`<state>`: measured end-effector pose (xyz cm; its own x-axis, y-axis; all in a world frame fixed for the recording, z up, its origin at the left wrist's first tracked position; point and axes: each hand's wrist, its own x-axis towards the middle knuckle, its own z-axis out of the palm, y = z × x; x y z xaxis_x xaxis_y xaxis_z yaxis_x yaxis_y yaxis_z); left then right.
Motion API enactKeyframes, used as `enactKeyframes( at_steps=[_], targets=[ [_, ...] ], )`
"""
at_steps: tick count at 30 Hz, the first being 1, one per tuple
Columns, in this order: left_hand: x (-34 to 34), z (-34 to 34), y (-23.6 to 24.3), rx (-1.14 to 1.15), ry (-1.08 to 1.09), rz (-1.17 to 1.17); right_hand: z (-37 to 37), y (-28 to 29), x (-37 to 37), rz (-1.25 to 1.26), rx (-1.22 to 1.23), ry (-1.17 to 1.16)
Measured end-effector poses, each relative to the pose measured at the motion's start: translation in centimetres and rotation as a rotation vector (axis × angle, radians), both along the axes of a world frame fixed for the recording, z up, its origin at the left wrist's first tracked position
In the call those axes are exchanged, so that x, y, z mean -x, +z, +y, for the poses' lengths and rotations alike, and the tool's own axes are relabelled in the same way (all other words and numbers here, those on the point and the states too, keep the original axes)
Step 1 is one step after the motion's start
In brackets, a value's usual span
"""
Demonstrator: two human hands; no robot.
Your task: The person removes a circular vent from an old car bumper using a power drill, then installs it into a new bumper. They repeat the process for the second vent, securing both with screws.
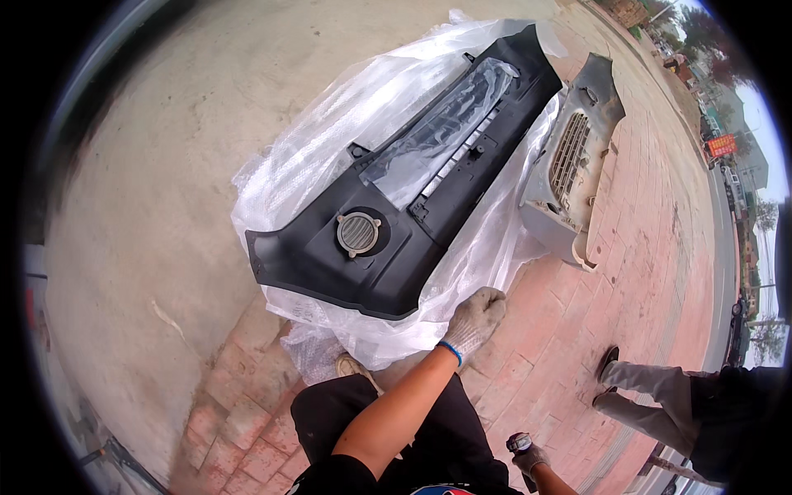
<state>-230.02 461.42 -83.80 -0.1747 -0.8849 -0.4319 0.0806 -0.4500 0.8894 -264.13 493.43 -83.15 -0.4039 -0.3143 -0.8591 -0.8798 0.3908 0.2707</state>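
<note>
A black bumper (326,264) lies on crumpled bubble wrap (301,140), its long middle opening partly covered by clear plastic (429,140) and a round slatted fitting (358,233) near its lower left end. My left hand (474,322), in a grey glove, is curled closed at the wrap's lower right edge; whatever it may hold is hidden. At the bottom, my gloved right hand (530,458) grips a dark tool (521,444) with a silver top.
A worn grey bumper (561,202) with a grille lies right of the wrap on pink paving (635,247). Another person's legs (648,388) are at lower right. Concrete ground (140,206) spans the left. A road with vehicles runs along the far right.
</note>
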Motion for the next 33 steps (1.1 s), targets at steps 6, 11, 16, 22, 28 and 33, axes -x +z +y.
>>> enactKeyframes(
  at_steps=[6, 11, 16, 22, 28, 33],
  targets=[
    [-7.4, 6.0, 11.3, 0.005, -0.225, -0.466, 9.5, 11.9, 1.7, 0.053, -0.161, -0.369],
    [-18.7, 11.3, 16.7, -0.519, 0.319, -0.374, 7.7, 24.9, 3.0, 0.069, -0.056, -0.467],
    [-18.2, 13.1, 21.6, -0.789, 0.179, -0.455, 8.0, 33.0, 6.3, 0.048, 0.048, -0.597],
    [-11.8, 13.0, 27.7, -0.784, -0.191, -0.664, 10.5, 32.9, 12.6, 0.063, 0.093, -0.861],
    [2.4, 11.0, 35.5, -0.73, -0.239, -0.73, 13.3, 23.5, 24.9, -0.092, 0.154, -0.896],
    [12.1, 9.5, 39.4, -0.798, -0.463, -0.755, 4.8, 23.1, 34.9, -0.057, 0.352, -1.083]
  ],
)
